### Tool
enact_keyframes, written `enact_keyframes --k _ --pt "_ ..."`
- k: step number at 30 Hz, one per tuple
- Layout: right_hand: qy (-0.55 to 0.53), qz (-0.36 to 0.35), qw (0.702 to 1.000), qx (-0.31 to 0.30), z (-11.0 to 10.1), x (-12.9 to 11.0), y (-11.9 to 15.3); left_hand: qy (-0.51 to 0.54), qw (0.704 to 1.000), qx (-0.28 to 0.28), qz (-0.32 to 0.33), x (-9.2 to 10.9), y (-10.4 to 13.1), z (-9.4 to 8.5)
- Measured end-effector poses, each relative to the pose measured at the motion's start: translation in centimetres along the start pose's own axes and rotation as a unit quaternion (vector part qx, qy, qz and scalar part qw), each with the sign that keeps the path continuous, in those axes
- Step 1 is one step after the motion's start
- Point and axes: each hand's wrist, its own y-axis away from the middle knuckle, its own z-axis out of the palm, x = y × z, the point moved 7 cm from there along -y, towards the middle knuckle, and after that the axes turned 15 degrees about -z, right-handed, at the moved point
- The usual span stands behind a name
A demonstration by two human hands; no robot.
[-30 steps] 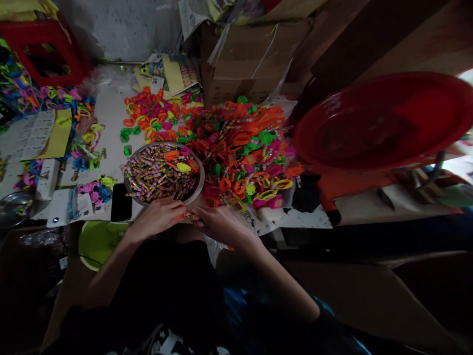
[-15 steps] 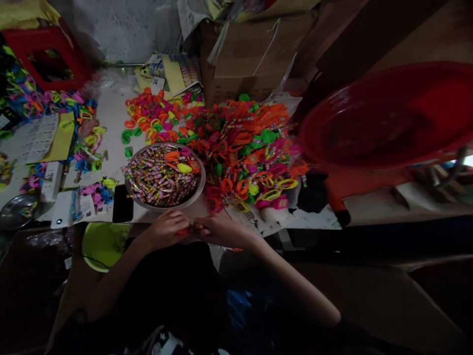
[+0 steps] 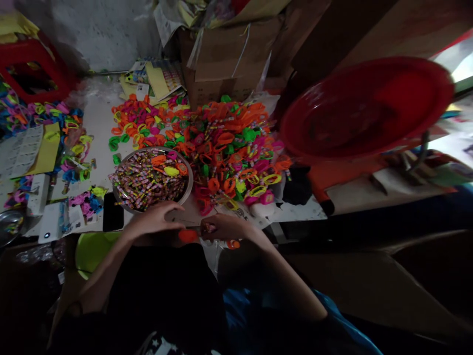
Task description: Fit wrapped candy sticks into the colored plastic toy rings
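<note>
Both hands pinch a small orange plastic piece (image 3: 188,235) at the near table edge, left hand (image 3: 155,219) at its 10 o'clock, right hand (image 3: 225,228) at 3, with a round metal bowl of striped sticks (image 3: 150,178) at 11 and a heap of bright plastic rings (image 3: 229,143) at 1.

Both hands meet at the near edge of the desk.
The left hand (image 3: 155,221) lies palm down, fingers stretched toward the right hand (image 3: 224,228), whose fingers curl inward in a pinch. Fingertips nearly touch. Both forearms are bare, angling back from the wrists, elbows spread wide apart.
</note>
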Motion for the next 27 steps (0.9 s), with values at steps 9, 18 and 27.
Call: enact_keyframes --k 9,18,27 --pt "0.061 0.012 0.853 0.519 -11.1 4.6 4.7 -0.268 0.94 0.189 -0.092 -4.5 -11.1 -3.7" --pt "-0.432 0.019 0.79 0.435 -4.1 6.8 0.2 -0.226 0.936 0.259 -0.072 -3.3 -10.4 -5.3" --pt "-0.238 -0.07 0.886 0.391 -3.8 0.2 -2.2 -0.12 0.937 0.327 -0.007 1.4 -1.6 -5.2"
